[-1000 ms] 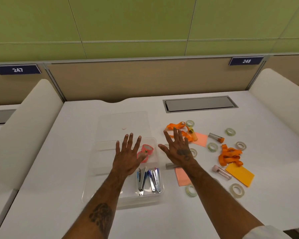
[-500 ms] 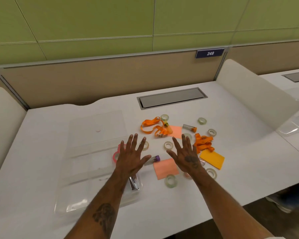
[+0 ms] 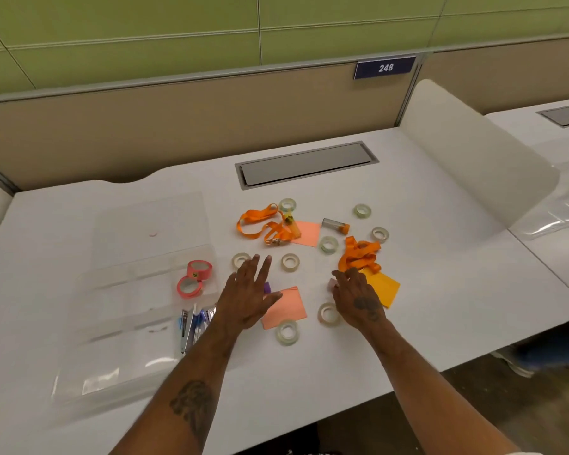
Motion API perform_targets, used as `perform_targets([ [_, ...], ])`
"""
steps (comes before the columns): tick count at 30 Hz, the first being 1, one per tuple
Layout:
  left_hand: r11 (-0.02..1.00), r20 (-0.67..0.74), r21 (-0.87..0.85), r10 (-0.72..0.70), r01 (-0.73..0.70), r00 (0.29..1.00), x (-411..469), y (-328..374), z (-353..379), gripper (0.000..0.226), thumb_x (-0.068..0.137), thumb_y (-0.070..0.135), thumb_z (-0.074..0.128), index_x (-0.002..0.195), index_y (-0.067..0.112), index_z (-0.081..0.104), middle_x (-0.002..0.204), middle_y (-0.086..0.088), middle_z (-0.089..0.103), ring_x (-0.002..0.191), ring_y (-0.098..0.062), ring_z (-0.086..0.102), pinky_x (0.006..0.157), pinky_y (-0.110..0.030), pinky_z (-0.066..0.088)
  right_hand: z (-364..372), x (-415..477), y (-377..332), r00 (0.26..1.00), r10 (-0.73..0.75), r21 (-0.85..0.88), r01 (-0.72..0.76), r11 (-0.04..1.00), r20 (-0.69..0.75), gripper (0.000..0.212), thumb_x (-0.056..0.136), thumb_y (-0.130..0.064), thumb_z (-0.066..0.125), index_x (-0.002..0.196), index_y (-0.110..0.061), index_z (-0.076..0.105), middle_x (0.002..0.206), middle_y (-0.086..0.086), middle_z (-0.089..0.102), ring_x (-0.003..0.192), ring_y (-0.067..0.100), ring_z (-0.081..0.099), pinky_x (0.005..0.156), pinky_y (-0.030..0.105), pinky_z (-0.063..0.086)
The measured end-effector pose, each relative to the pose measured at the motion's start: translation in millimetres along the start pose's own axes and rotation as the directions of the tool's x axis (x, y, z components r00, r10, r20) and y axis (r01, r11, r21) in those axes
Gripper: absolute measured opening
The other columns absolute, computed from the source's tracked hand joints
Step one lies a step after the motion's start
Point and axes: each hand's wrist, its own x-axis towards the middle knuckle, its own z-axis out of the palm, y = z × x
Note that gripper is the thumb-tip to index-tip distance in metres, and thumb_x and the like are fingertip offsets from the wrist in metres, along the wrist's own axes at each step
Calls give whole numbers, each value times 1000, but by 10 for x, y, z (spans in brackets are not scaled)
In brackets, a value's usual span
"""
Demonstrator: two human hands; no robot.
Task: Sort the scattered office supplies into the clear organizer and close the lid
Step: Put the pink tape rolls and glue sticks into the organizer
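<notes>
The left hand [image 3: 248, 290] is held flat, fingers spread, over a purple-capped tube [image 3: 267, 287]. The right hand [image 3: 355, 298] is lowered with its fingers loosely extended beside a pink-capped tube [image 3: 331, 283] (contact cannot be told). Gathering loose supplies is judged the step in hand; fingers must next be closed round a tube. The clear organizer [image 3: 112, 323] is set left on the bench [image 3: 440, 290], its lid [image 3: 151, 221] laid open behind and its long axis running away from the person.

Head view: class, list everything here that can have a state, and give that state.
organizer lid, open, laid flat behind the base
clear organizer, partly filled
pink tape rolls, inside the organizer
left hand, open, gripping nothing
right hand, open, gripping nothing
orange-capped tube, capped, lying on its side
desk hatch, shut
</notes>
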Motion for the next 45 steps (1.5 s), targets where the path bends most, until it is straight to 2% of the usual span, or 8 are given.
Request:
perform_targets([
  [5, 999, 55, 18, -32, 31, 998, 68, 153, 18, 77, 96, 59, 34, 155, 26, -3, 164, -7, 2, 150, -29, 9, 116, -48, 24, 10, 75, 145, 994, 4, -14, -3, 1000, 106, 42, 99, -30, 43, 140, -22, 43, 135, 9, 49, 119, 28, 48, 91, 39, 47],
  [9, 997, 106, 41, -75, 71, 991, 123, 198, 39, 70, 99, 47, 38, 155, 23, 4, 163, -8, 8, 149, -29, 12, 116, -47, 25, 6, 131, 194, 990, -41, -36, 46, 998, 132, 36, 99, -30, 43, 134, -25, 47, 126, 7, 56, 113, 27, 52, 89, 38, 46],
  [13, 994, 129, 39, -110, 106, 986, 154, 181, 60, 65, 98, 40, 45, 153, 21, 17, 161, -7, 19, 145, -29, 23, 110, -47, 33, -72, 160, 212, 991, -131, 21, 131, 991, -11, 48, 95, -26, 53, 142, -19, 44, 116, 13, 61, 102, 33, 58, 83, 43, 48],
  [17, 991, 155, 39, -130, 126, 979, 188, 186, 77, 56, 97, 37, 46, 148, 22, 30, 158, -6, 24, 143, -27, 27, 108, -47, 36, -185, 189, 224, 964, -195, 72, 211, 975, -183, 47, 90, -16, 63, 136, -11, 53, 96, 17, 66, 81, 34, 62, 70, 45, 53],
  [25, 987, 164, 131, -111, 90, 980, 226, 195, 54, 34, 94, 15, 44, 127, 20, 52, 121, -7, 52, 110, -25, 54, 85, -40, 47, -249, 251, 259, 957, -155, 93, 182, 979, -245, 39, 90, -18, 62, 129, -15, 59, 93, 14, 64, 75, 33, 62, 62, 41, 51],
  [31, 991, -13, -110, -75, 73, 997, 304, 204, -110, 37, 97, 17, 51, 134, 21, 52, 124, -3, 55, 108, -20, 58, 85, -33, 53, -276, 299, 174, 956, -121, 181, 173, 968, -266, 36, 91, -17, 61, 126, -13, 59, 97, 13, 64, 85, 31, 62, 68, 38, 51],
  [35, 954, -128, -287, -128, 87, 983, 238, 168, -312, 34, 99, 17, 51, 133, 17, 55, 123, -6, 53, 104, -21, 59, 84, -28, 47, -322, 338, -33, 957, -156, 214, 210, 954, -243, 36, 93, -17, 57, 128, -12, 56, 107, 13, 61, 91, 31, 61, 71, 38, 51],
  [45, 863, -272, -490, -288, 126, 918, -506, -382, -695, 29, 93, 20, 61, 122, 14, 64, 113, -8, 60, 106, -22, 58, 96, -35, 45, -321, 270, -1065, 934, -288, 299, 343, 890, -213, 38, 94, -20, 54, 131, -12, 52, 120, 11, 57, 102, 31, 61, 80, 42, 52],
])
